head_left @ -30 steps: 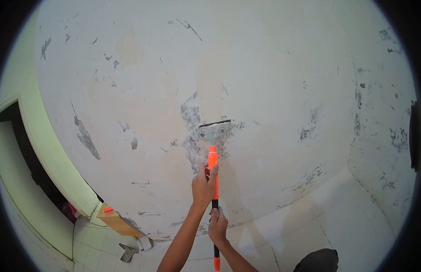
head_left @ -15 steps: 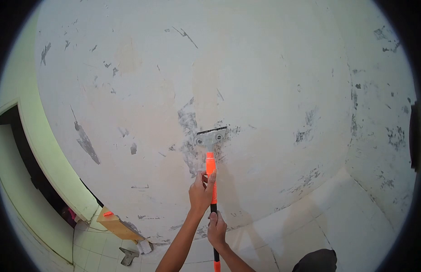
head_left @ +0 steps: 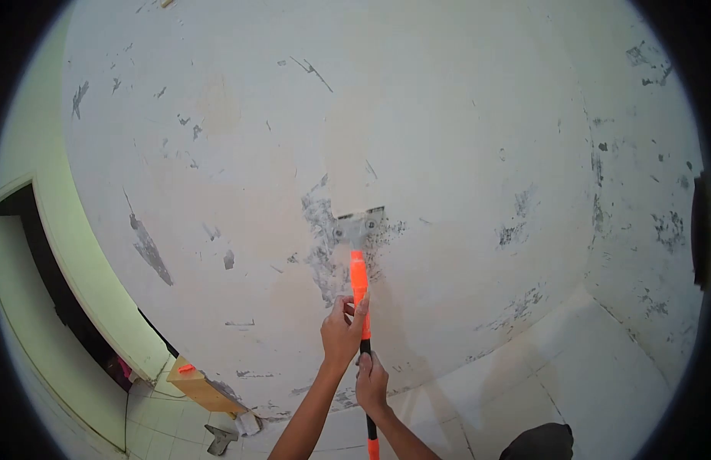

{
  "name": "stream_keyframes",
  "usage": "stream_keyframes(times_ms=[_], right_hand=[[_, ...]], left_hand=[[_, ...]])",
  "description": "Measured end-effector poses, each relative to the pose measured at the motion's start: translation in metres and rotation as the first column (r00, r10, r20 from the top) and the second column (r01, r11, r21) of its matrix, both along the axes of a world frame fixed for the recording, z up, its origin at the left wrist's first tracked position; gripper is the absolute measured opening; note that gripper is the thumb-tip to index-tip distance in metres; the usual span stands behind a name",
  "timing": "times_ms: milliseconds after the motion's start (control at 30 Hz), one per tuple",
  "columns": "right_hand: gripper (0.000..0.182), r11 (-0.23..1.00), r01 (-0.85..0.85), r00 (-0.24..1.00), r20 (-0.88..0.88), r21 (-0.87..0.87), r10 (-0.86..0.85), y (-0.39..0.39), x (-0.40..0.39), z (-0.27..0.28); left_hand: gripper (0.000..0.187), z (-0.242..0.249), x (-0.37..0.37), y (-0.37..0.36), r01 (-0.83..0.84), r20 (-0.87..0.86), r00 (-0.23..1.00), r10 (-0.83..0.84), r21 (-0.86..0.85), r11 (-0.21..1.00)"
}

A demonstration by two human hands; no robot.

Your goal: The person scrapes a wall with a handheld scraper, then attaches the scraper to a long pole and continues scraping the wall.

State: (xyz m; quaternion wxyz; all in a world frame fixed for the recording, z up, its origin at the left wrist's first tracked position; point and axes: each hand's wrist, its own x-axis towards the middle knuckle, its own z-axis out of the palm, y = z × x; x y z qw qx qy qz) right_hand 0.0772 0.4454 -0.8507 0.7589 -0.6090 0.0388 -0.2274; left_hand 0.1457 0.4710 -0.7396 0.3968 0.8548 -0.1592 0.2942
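Observation:
A long-handled scraper (head_left: 358, 270) with an orange-and-black handle reaches up to the wall. Its grey blade head (head_left: 357, 227), with two round screws, lies against a dark, scuffed patch (head_left: 319, 230) of the pale wall. Around the orange grip, just below the head, my left hand (head_left: 342, 336) is closed with the thumb along the handle. Lower down, my right hand (head_left: 372, 382) wraps the black part of the shaft. The lower end of the handle runs out of view at the bottom.
Grey scrape marks (head_left: 150, 249) dot the wall. At lower left are a wooden piece (head_left: 208, 388) with a small orange object (head_left: 186, 369) on it, a grey flat-bladed tool (head_left: 220, 439) on the tiled floor and a doorway (head_left: 60, 307). A dark rounded shape (head_left: 538, 442) shows at bottom right.
The blade head has slid slightly up the wall, and its top edge now looks paler in the middle. Both hands keep their grip. The whole view has shifted a little.

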Motion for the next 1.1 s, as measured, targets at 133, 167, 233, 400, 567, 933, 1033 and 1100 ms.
stream_keyframes(times_ms=[133, 167, 233, 400, 567, 933, 1033, 1100], right_hand=[[0.035, 1.0, 0.012, 0.999, 0.032, 0.025, -0.013, 0.004, 0.005, 0.002], [0.035, 1.0, 0.01, 0.999, 0.034, 0.027, -0.011, 0.005, 0.004, 0.003], [0.035, 1.0, -0.007, 1.0, -0.005, 0.009, 0.007, 0.003, -0.002, 0.003], [0.035, 1.0, -0.02, 0.999, -0.048, 0.003, 0.02, 0.011, -0.015, -0.023], [0.036, 0.999, -0.001, 1.0, -0.012, -0.038, 0.0, 0.004, -0.002, -0.009], [0.036, 0.999, -0.012, 0.997, 0.075, 0.031, 0.01, 0.001, 0.007, 0.021], [0.036, 0.999, -0.032, 0.999, -0.003, 0.001, 0.032, 0.002, -0.003, 0.005], [0.036, 0.999, -0.046, 0.998, -0.035, 0.011, 0.046, 0.009, -0.008, -0.01]], left_hand=[[0.044, 0.008, 0.0, -0.002, -0.018, 0.03, 0.999, 0.018, -0.015, 1.0], [0.044, 0.007, 0.0, -0.001, -0.019, 0.018, 1.0, 0.019, -0.013, 1.0], [0.044, 0.006, -0.002, -0.002, -0.017, 0.0, 1.0, 0.017, -0.017, 1.0], [0.045, -0.001, -0.001, 0.001, -0.11, -0.075, 0.989, 0.125, 0.179, 0.978], [0.045, 0.002, -0.003, 0.0, -0.078, -0.014, 0.997, 0.08, 0.106, 0.991], [0.045, 0.017, -0.009, 0.003, -0.027, -0.009, 1.0, 0.027, -0.043, 0.999], [0.045, 0.014, -0.005, 0.003, -0.047, -0.011, 0.999, 0.047, -0.001, 0.999], [0.046, 0.01, -0.002, 0.005, -0.087, -0.034, 0.995, 0.09, 0.076, 0.993]])
